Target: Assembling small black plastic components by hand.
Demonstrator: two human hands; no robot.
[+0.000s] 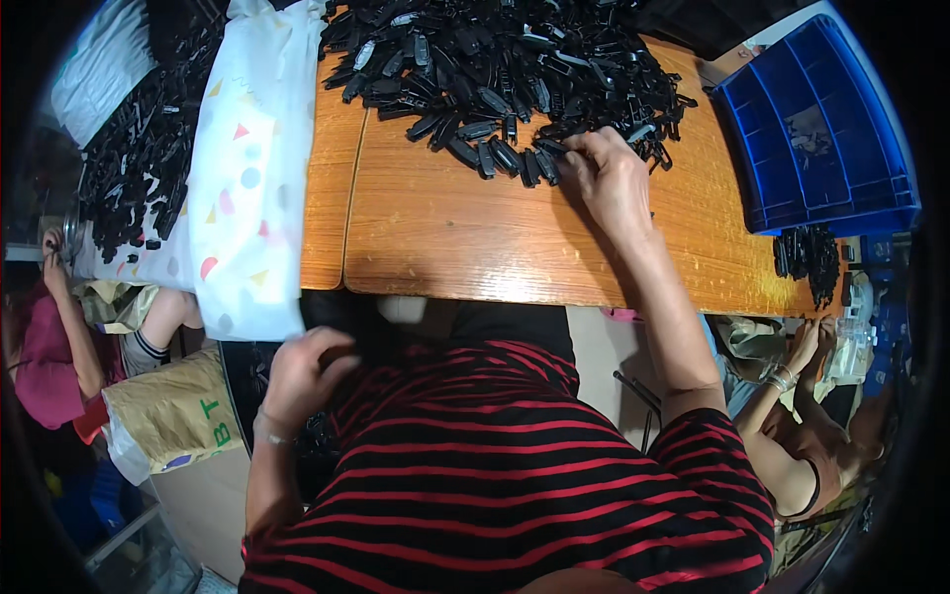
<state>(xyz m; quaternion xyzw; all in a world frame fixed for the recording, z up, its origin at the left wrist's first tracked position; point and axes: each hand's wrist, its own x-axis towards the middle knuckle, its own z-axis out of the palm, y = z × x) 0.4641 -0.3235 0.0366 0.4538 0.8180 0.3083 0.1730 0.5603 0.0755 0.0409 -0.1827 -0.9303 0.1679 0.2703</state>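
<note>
At the near edge of a heap of small, elongated black plastic pieces (475, 59), my right hand (616, 188) has its thumb and fingers drawn together on one of them. That piece is mostly hidden by the fingers. Several loose pieces (505, 156) lie just left of this hand on the wooden table (465, 238). My left hand (305, 376) is below the table's front edge, beside my lap. It is slightly blurred, with curved fingers and the thumb apart, and nothing shows between them. Under it is a dark container (317, 436), partly hidden by my arm.
A white patterned plastic sheet (252, 168) hangs over the table edge at left; another black heap (134, 168) lies beyond it. A blue crate (821, 129) stands at the right. A brown sack (173, 411) is at lower left. Co-workers' arms (782, 381) show on both sides.
</note>
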